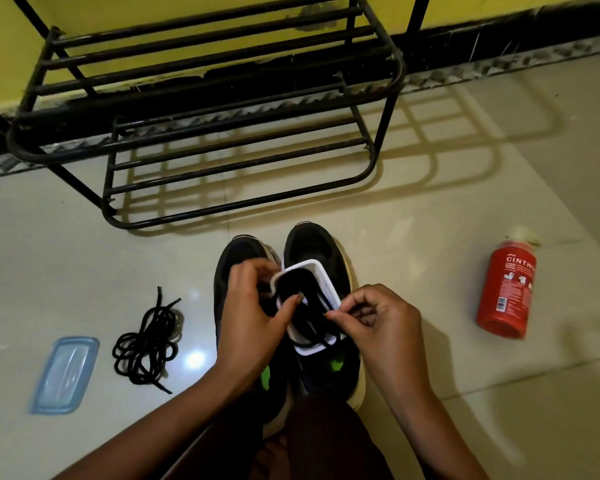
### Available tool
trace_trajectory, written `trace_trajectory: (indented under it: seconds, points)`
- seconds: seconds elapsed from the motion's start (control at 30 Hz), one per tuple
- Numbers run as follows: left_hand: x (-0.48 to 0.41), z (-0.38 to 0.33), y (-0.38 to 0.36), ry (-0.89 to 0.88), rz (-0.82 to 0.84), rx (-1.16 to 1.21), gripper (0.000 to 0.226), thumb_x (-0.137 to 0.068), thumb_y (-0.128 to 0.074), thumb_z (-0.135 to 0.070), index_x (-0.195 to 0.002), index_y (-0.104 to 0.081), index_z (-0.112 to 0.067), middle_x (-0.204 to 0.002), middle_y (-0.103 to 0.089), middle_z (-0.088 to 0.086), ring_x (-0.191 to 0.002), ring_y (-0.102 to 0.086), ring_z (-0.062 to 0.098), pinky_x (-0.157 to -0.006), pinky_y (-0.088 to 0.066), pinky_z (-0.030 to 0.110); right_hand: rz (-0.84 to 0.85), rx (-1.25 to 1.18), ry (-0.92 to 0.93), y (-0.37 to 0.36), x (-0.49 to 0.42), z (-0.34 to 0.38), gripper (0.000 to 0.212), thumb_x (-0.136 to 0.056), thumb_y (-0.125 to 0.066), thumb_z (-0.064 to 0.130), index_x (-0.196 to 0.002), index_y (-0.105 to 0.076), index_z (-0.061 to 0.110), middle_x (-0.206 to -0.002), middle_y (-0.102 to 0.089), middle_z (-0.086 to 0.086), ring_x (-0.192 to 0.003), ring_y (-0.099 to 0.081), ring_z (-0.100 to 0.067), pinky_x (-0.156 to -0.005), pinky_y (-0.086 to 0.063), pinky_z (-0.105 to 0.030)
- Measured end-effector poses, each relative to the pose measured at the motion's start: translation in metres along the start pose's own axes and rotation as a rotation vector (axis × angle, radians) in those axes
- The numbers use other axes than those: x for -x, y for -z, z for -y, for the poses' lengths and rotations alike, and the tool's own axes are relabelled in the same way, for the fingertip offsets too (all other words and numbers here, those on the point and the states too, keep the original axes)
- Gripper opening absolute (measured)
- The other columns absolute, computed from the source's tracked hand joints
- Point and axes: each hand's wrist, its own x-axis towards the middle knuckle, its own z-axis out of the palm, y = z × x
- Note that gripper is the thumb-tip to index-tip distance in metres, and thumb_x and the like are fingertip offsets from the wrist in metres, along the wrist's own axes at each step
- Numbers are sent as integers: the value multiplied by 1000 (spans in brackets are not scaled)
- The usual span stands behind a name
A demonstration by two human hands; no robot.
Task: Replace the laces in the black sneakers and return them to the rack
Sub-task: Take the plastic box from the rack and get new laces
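Left hand (253, 317) fingers curl round the white tub (327, 284), thumb down on the coiled black laces (300, 289) inside. Right hand (378, 320) fingers pinch the tub's right rim, maybe a strand too, can't tell. The tub is held just above the black sneakers (312, 245), which sit side by side on the floor: black uppers, pale soles, green patches.

Step looks like getting fresh laces out. Next: free one end and find the lowest eyelets. A loose lace bundle (146, 341) lies to the left, rack (222, 140) ahead.

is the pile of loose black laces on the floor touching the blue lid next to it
Apart. The head view shows a strip of bare floor between the black laces and the blue lid, which lies to their left.
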Motion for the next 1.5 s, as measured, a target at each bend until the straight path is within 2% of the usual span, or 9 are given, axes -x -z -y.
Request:
trace_trajectory:
  seconds: [0.23, 0.37, 0.5, 0.73, 0.9, 1.0, 1.1, 1.23, 1.5]
  points:
    - [-4, -1, -4, 73, 41, -48, 6, -74, -75, -24, -75, -71, -20, -79, -49, -2, -76, -50, 5, -62, -38, 7, -68, 24, 26, -2, 1, -6, 21, -67, -82, 12, -70, -63, 22, -67, -61, 9, -64, -60, -6, -55, -50, -19]
    - [-4, 0, 7, 160, 200, 49, 20, -92, -55, -17, -94, -70, -30, -75, -52, -2, -63, -54, 4, -63, -45, 15, -119, 57, 35, -3, 3, -6, 22, -66, -83, 18, -68, -63, 25, -63, -62, 12, -61, -60, -4, -53, -50, -20]
    - [-9, -3, 18, 325, 336, 205, 24, -89, -55, -1, -102, -68, -16, -59, -66, -9, -52, -60, 0, -53, -47, 11, -120, 129, 95, -3, 2, -6, 13, -69, -81, 19, -69, -69, 21, -66, -61, 14, -64, -59, -5, -53, -47, -18]
    - [-9, 1, 8, 130, 198, 2, 23, -72, -77, -8, -82, -63, -24, -81, -63, -3, -67, -60, 3, -63, -47, 9, -46, 180, 39, -9, 1, -5, 7, -72, -77, 26, -71, -70, 25, -70, -53, 12, -61, -55, -4, -53, -44, -16]
    - [-19, 1, 0, 236, 284, -32, 62, -78, -72, -16, -129, -39, -25, -103, -52, -17, -78, -58, -2, -65, -45, 11, 20, 173, 23, -9, 0, -5, 24, -82, -62, 44, -81, -73, 23, -75, -52, 10, -64, -56, -6, -55, -45, -18]
    - [-23, 4, -2, 183, 362, -188, 47, -83, -66, -17, -127, -49, -22, -104, -60, -7, -93, -60, 11, -74, -41, 20, 158, -11, -41, -2, 1, -3, 44, -68, -59, 60, -93, -72, 26, -86, -51, 12, -79, -55, -1, -60, -45, -13]
    - [-22, 6, -4, 158, 327, -184, 36, -84, -63, -13, -119, -55, -20, -103, -64, -3, -90, -58, 12, -68, -40, 14, 330, -61, -46, 6, 1, -9, 45, -60, -82, 36, -103, -69, 30, -95, -50, 13, -85, -53, 2, -62, -45, -11]
    - [-20, 8, -4, 162, 297, -126, 36, -85, -63, -10, -117, -56, -23, -98, -60, -9, -86, -54, 6, -59, -38, 0, 350, -150, -34, 8, 3, -12, 22, -71, -73, 29, -93, -73, 26, -93, -51, 14, -82, -57, 0, -64, -44, -10]
    - [-13, -4, 5, 182, 248, 83, 35, -83, -63, -6, -106, -58, -31, -89, -67, -9, -73, -65, 4, -64, -54, 23, 172, 32, 0, -3, -4, -6, 9, -78, -72, 20, -87, -76, 20, -78, -49, 10, -73, -54, -4, -63, -40, -9]
